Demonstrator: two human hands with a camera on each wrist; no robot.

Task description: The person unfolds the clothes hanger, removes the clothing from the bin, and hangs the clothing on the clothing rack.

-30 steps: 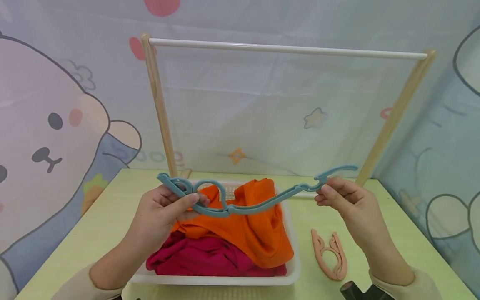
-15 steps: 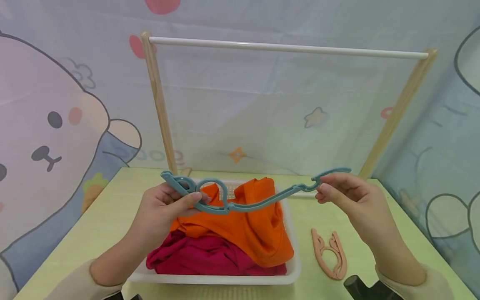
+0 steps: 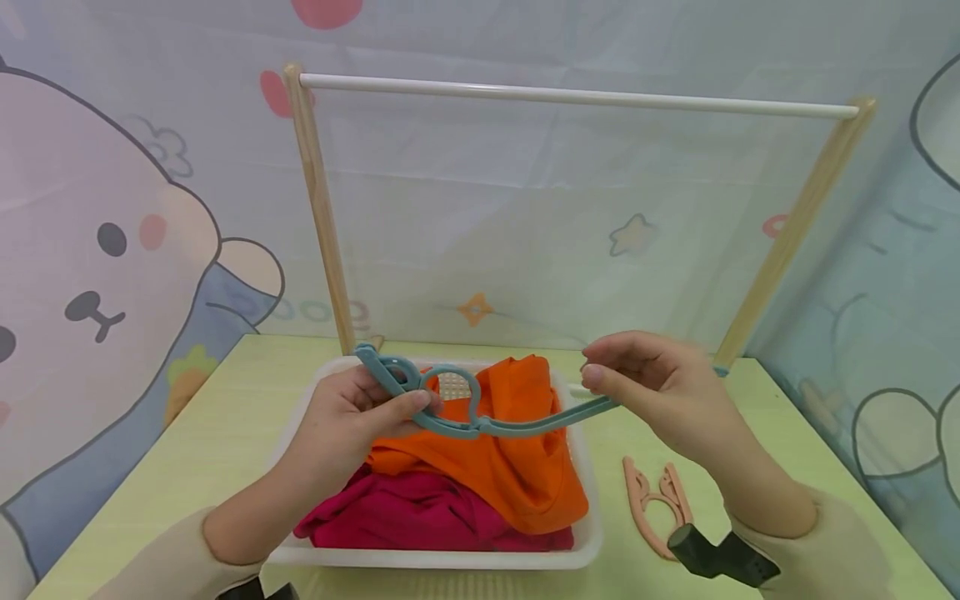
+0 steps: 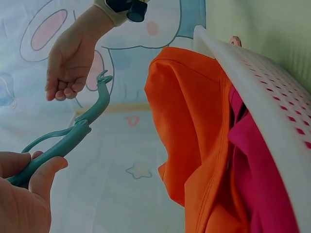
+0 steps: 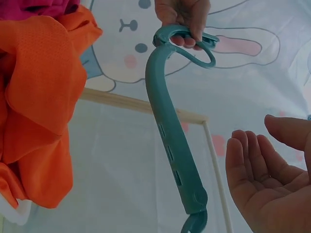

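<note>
Between thumb and fingers, my left hand pinches the left part of a blue-green folding hanger. One arm of it is unfolded and reaches right, above the laundry basket. My right hand covers the hanger's far end in the head view. From the right wrist, that hand shows beside the hanger, apart from it, palm up with fingers loosely bent. The left wrist view also shows a gap between the right hand and the hanger's tip.
Below the hands, a white basket holds orange cloth and magenta cloth. A peach folding hanger lies folded on the table, right of the basket. Behind stands a wooden rack with a white rail.
My right hand has let go of the hanger's right end and moved left. My left hand has shifted a little to the right with the hanger.
</note>
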